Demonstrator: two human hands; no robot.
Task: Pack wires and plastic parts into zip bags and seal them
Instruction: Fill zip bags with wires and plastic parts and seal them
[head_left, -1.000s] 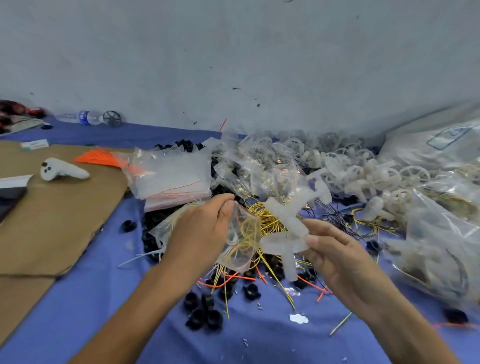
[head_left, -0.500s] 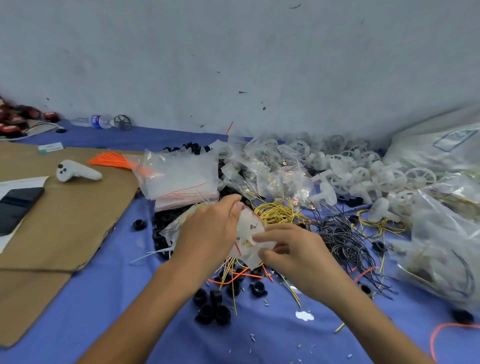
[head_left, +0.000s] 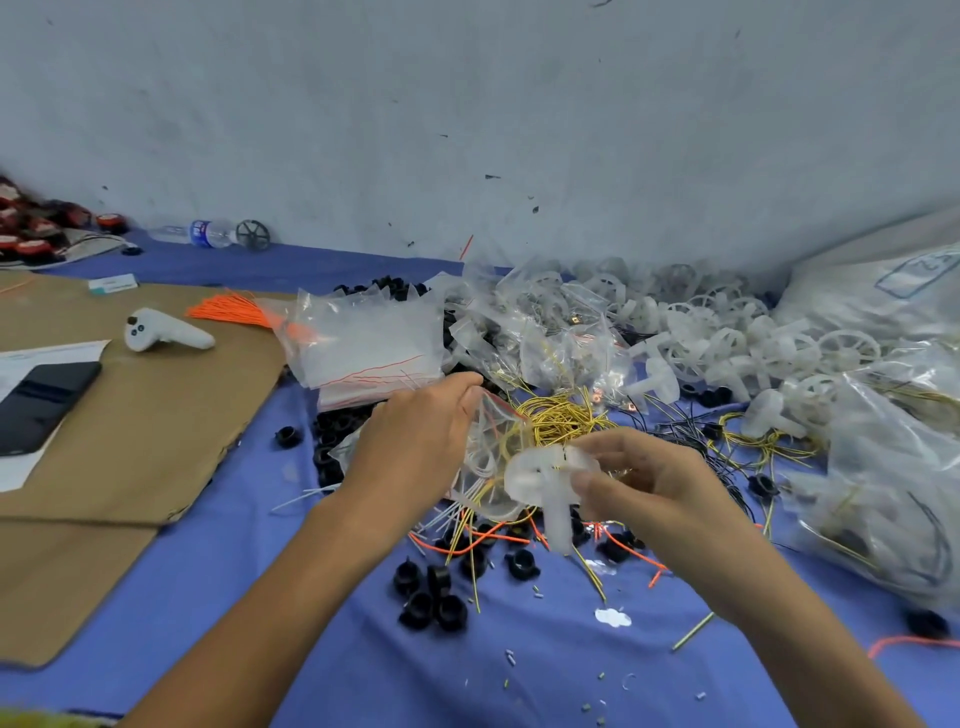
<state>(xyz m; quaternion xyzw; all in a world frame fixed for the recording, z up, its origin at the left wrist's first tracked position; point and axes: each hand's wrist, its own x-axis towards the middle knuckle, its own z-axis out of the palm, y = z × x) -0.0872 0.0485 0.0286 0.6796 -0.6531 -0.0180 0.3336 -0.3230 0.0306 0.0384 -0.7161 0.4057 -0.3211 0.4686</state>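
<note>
Head view, the only one here. The left hand (head_left: 415, 447) has its fingers (head_left: 465, 392) curled round the top edge of a small clear zip bag (head_left: 491, 441), I'd guess to keep the mouth spread and facing the other hand. Some thin yellow wire shows through the plastic, so it looks partly filled.

The right hand (head_left: 665, 499) is just beside it, fingers (head_left: 592, 483) pinched on a white translucent plastic part (head_left: 535, 478) with a wheel-like head and a stubby stem hanging down. The head sits right at the bag's edge, touching or nearly, can't tell which. My read is it's lined up to go in head first.

Just beyond the right fingers lies a loose tangle of yellow wire (head_left: 561, 421), handy for the next grab. Below both sets of fingers, nearer the person, black plastic caps (head_left: 431, 597) and orange wire scraps (head_left: 467, 545) are scattered on the blue-covered counter (head_left: 363, 665). Beyond the left fingers there's a stack of empty zip bags with red seal lines (head_left: 374, 343), and well past the right fingers a heap of white wheel-shaped parts (head_left: 727, 332). The bag isn't sealed, so it's mid-fill I reckon.
</note>
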